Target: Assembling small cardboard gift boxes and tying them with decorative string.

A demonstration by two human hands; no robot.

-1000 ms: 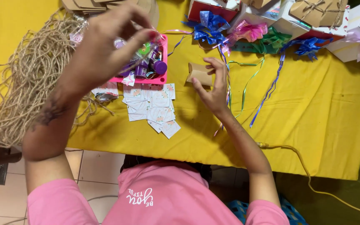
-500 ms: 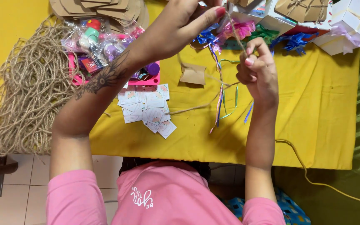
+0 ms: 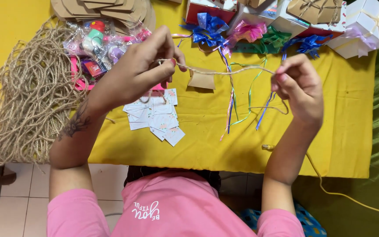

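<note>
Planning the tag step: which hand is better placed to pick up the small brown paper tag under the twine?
Left, probably. The left hand pinches the twine close beside the brown tag; the right hand holds the twine's far end, farther away.

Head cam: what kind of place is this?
Probably a home craft or gift-wrapping table. A yellow cloth covers it, with a heap of jute twine, ribbon bows and wrapped boxes; both hands stretch a twine strand above it.

Bright even light, soft shadows, sharp focus, slight wide-angle distortion at edges.
</note>
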